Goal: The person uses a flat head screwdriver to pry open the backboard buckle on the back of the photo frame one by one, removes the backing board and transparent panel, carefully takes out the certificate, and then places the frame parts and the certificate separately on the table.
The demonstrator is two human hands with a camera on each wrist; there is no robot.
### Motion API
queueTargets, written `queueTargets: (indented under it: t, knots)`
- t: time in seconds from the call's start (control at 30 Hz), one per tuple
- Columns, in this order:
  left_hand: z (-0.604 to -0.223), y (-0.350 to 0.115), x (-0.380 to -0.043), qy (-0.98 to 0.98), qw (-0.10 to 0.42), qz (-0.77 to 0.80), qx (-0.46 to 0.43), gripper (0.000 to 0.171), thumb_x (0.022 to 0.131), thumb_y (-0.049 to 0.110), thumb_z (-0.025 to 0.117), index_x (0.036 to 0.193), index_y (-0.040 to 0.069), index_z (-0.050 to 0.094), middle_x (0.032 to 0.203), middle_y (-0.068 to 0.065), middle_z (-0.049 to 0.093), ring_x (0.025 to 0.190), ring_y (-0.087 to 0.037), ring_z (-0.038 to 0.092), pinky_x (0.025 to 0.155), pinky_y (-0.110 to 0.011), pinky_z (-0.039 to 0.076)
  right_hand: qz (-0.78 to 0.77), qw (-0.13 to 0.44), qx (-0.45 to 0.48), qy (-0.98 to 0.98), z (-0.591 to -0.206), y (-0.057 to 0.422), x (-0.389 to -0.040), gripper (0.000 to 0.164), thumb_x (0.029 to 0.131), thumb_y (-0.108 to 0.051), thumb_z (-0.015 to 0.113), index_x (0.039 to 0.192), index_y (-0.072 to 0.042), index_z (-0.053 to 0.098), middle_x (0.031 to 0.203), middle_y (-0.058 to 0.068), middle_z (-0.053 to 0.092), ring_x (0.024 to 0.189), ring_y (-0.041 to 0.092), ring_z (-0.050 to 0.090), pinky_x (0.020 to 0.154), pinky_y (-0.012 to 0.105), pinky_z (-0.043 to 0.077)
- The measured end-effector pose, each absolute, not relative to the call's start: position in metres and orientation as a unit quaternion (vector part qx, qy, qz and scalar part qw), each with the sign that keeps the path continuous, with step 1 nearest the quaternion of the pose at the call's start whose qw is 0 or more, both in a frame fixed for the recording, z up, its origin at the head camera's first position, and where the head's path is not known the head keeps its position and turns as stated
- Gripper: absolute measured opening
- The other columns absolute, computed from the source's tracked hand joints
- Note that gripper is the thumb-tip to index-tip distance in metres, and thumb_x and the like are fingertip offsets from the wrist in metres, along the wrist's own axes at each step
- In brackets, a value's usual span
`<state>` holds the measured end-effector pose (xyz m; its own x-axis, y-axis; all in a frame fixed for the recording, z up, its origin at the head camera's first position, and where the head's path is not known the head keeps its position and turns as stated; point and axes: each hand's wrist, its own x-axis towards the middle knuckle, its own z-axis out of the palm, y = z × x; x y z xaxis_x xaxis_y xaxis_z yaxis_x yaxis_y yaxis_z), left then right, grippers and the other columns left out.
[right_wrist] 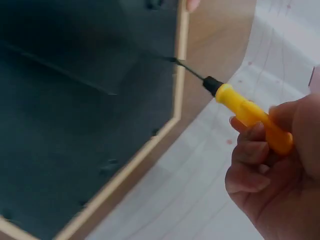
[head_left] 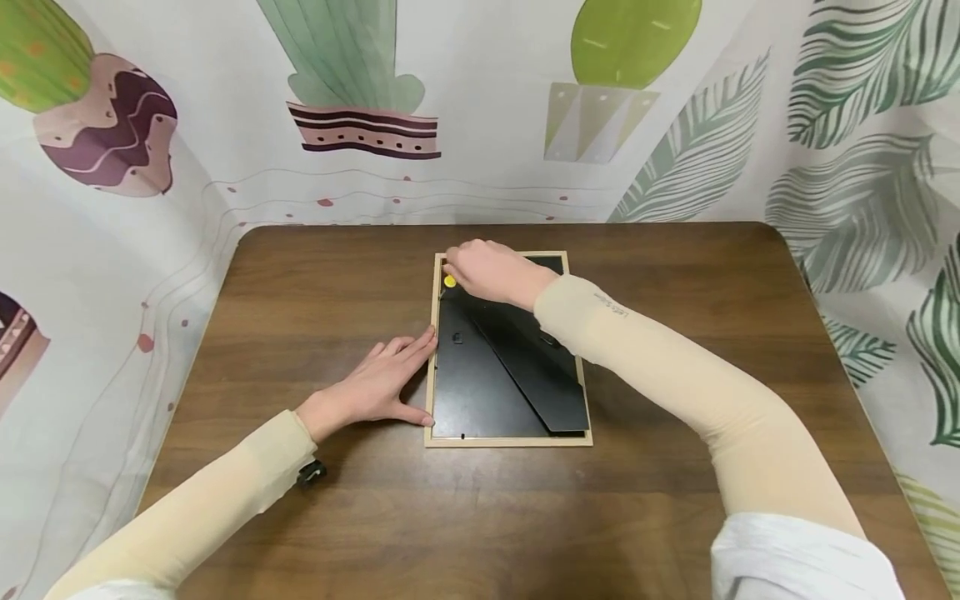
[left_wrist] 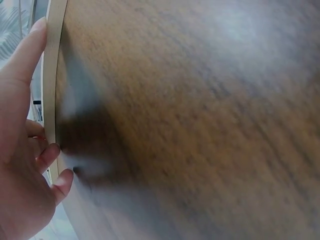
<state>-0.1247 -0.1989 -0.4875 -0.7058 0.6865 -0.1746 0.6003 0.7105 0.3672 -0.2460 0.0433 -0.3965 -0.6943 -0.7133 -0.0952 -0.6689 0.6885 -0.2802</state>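
The right grip is curled around the yellow handle of a screwdriver, so the handle sits in the fingers and palm while the black collar and thin shaft poke out past them. The tip is down at the inner edge of a pale wood frame, on its left side near the top left corner, right by a small dark tab. Too blurry to tell if it's actually touching that tab.

The left grip has its thumb and fingers spread and isn't wrapped around anything, just up against the frame's left edge, lower down than the tip. The frame lies back side up, showing a black backing with a black stand slanting across it. All that's on a brown wood worktop, with a plant-print cloth beyond the far edge.
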Motion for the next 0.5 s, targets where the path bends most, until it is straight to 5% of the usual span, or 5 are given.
queueTargets:
  t: [0.07,0.3,0.4,0.5]
  knots:
    - [-0.488,-0.2,-0.124,0.913,0.153,0.145,0.348,0.125,0.077,0.074,0.077,0.166,0.006,0.024,0.174,-0.008,0.015,0.148,-0.033,0.033,0.108,-0.056,0.037,-0.139,0.105,-0.375,0.911,-0.403,0.056,-0.242,0.028,0.112,-0.019,0.044,0.106,-0.004,0.067,0.094,0.009,0.066,0.086,0.022,0.063,0.081,0.037,0.054]
    - [-0.486,-0.2,-0.125,0.914,0.161,0.141,0.345,0.126,0.077,0.075,0.077,0.167,0.008,0.021,0.175,-0.005,0.013,0.149,-0.032,0.031,0.11,-0.057,0.035,-0.213,0.141,-0.336,0.907,-0.42,0.089,-0.226,0.049,0.11,-0.018,0.039,0.151,0.007,0.047,0.15,0.022,0.055,0.13,0.028,0.059,0.111,0.043,0.045]
    - [-0.485,-0.199,-0.125,0.914,0.16,0.141,0.345,0.126,0.077,0.076,0.076,0.167,0.008,0.02,0.175,-0.005,0.012,0.15,-0.032,0.031,0.11,-0.057,0.035,-0.248,0.116,-0.337,0.901,-0.425,0.102,-0.226,0.046,0.11,-0.016,0.041,0.15,0.006,0.05,0.14,0.022,0.062,0.099,0.027,0.066,0.101,0.042,0.05]
    - [-0.485,-0.2,-0.124,0.914,0.161,0.144,0.343,0.126,0.077,0.075,0.077,0.167,0.008,0.02,0.175,-0.005,0.012,0.15,-0.032,0.031,0.111,-0.058,0.034,-0.259,0.085,-0.347,0.897,-0.429,0.111,-0.222,0.044,0.11,-0.014,0.045,0.15,0.003,0.053,0.117,0.019,0.07,0.071,0.021,0.055,0.085,0.039,0.051]
